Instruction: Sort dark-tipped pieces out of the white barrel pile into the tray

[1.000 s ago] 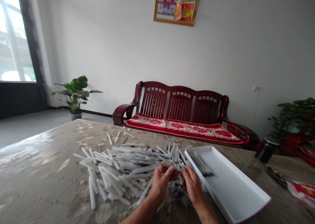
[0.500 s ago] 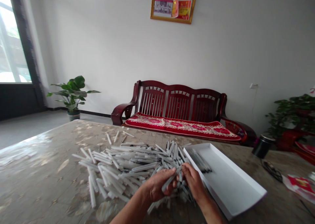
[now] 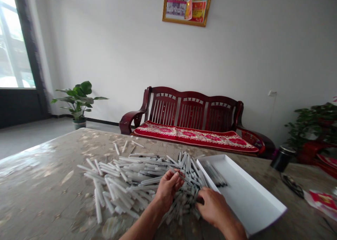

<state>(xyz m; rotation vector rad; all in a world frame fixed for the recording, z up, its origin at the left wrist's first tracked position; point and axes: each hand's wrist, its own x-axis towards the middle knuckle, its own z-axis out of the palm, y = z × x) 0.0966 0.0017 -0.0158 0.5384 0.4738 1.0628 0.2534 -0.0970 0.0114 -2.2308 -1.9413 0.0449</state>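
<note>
A big heap of whitish, translucent pen barrels and pens (image 3: 123, 178) lies loose on the table. My left hand (image 3: 170, 187) is over the right part of the heap, its thumb and fingers pinched on a slim pen that is partly hidden by the fingers. Lower and to the right, my right hand (image 3: 212, 205) reaches down at the heap's edge with curled fingers; what it grips, if anything, is hidden. Beside that hand stands a shallow white box (image 3: 252, 198). Several pens with dark ends (image 3: 216, 173) lie side by side along its left wall.
The patterned table (image 3: 50, 183) extends to the left. A black canister (image 3: 283, 158), a dark cable (image 3: 292, 185) and a red packet (image 3: 322, 199) are at the right. Behind the table stands a wooden bench (image 3: 189, 110) with a red cover. A potted plant (image 3: 79, 99) is at the back left.
My hands have come apart. The left has moved up slightly over the heap; the right has dropped to the heap's right edge, near the box.
</note>
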